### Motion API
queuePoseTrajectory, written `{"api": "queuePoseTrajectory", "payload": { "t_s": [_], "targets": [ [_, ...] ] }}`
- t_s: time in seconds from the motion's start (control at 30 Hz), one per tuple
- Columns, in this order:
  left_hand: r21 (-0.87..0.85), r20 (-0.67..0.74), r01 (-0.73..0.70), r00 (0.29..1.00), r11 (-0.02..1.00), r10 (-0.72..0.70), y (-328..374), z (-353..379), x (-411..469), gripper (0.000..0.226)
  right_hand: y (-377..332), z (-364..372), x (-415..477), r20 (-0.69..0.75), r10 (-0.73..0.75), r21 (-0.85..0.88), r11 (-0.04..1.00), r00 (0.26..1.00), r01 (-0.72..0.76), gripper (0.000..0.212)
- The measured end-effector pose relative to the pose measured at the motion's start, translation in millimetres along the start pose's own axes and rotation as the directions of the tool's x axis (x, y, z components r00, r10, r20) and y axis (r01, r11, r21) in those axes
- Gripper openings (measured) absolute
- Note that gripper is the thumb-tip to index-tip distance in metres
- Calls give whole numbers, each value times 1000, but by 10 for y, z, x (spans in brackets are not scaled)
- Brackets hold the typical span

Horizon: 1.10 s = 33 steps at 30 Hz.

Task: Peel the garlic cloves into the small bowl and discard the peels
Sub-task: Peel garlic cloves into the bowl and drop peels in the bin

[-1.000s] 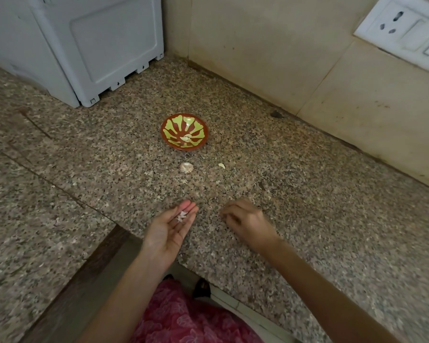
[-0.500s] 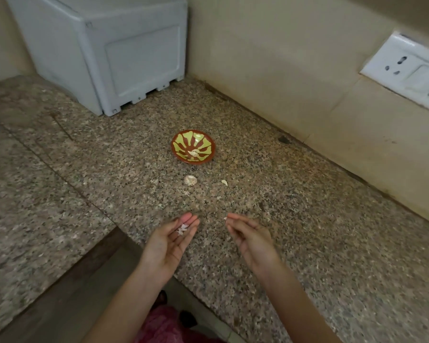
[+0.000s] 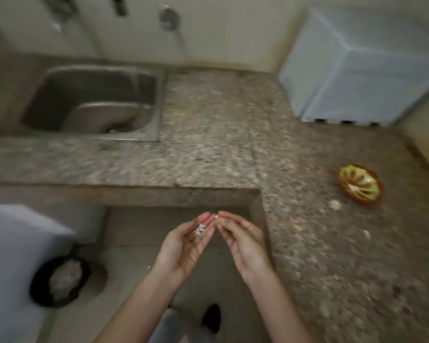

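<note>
Peels (image 3: 200, 229) loose in cupped, relaxed left hand (image 3: 183, 248), over floor (image 3: 134, 243). Right hand (image 3: 244, 243) alongside, scrap (image 3: 216, 216) at its fingertips; pinched or not, cannot tell. Papery, near weightless, likely to drift: better cradled than squeezed. Bowl (image 3: 359, 185) at 2 o'clock on counter (image 3: 208, 157).

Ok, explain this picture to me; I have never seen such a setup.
No machine here: a person works with bare hands, and a camera worn on the head looks down at them. The left hand is cupped palm up, carrying white garlic peels. The right hand is beside it, a tiny white bit at its fingertips; whether it pinches it is unclear. On the granite counter stand a small painted bowl and, beside it, one loose garlic clove. A steel sink is set into the counter at the left.
</note>
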<state>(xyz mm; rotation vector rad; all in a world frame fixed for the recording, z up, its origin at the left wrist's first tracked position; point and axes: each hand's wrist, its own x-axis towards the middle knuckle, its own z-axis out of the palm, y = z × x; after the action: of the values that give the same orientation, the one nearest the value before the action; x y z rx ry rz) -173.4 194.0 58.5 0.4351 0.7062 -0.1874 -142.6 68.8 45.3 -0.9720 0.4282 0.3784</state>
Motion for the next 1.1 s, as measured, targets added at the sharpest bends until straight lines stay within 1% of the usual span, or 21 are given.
{"api": "queuePoseTrajectory", "payload": {
  "t_s": [0.13, 0.27, 0.37, 0.47, 0.57, 0.63, 0.77, 0.83, 1.0, 1.1],
  "targets": [
    [-169, -95, -194, 979, 966, 180, 482, -752, -447, 28, 556, 683, -124, 150, 144, -165, 979, 978, -119, 14],
    [-324, -232, -369, 924, 871, 306, 931, -1559, -927, 26, 1285, 1394, -349, 246, 296, -307, 927, 923, -216, 14],
    [-395, -333, -478, 870, 784, 363, 1262, -2188, -1225, 26, 1900, 1905, -527, 280, 391, -405, 876, 876, -262, 14],
    [-405, -417, -559, 817, 723, 398, 1572, -2868, -1457, 28, 2565, 2357, -706, 308, 479, -504, 815, 822, -286, 14],
    [-412, -500, -611, 772, 676, 392, 1813, -3451, -1521, 27, 3180, 2678, -745, 310, 548, -587, 753, 777, -296, 13],
    [-420, -557, -627, 749, 656, 359, 1930, -3831, -1445, 27, 3574, 2826, -676, 290, 578, -634, 713, 763, -299, 12],
    [-409, -658, -632, 704, 658, 267, 2062, -4548, -1100, 31, 4333, 2909, -330, 236, 593, -704, 650, 770, -285, 12],
    [-406, -688, -621, 690, 670, 223, 2093, -4845, -859, 32, 4692, 2869, -78, 206, 580, -733, 625, 788, -269, 12],
    [-407, -716, -602, 677, 687, 170, 2166, -5709, 137, 27, 5740, 2624, 755, 142, 548, -782, 573, 825, -246, 14],
    [-396, -723, -580, 675, 712, 148, 2130, -6237, 805, 27, 6404, 2403, 1299, 143, 536, -815, 540, 832, -208, 13]
  ]
}}
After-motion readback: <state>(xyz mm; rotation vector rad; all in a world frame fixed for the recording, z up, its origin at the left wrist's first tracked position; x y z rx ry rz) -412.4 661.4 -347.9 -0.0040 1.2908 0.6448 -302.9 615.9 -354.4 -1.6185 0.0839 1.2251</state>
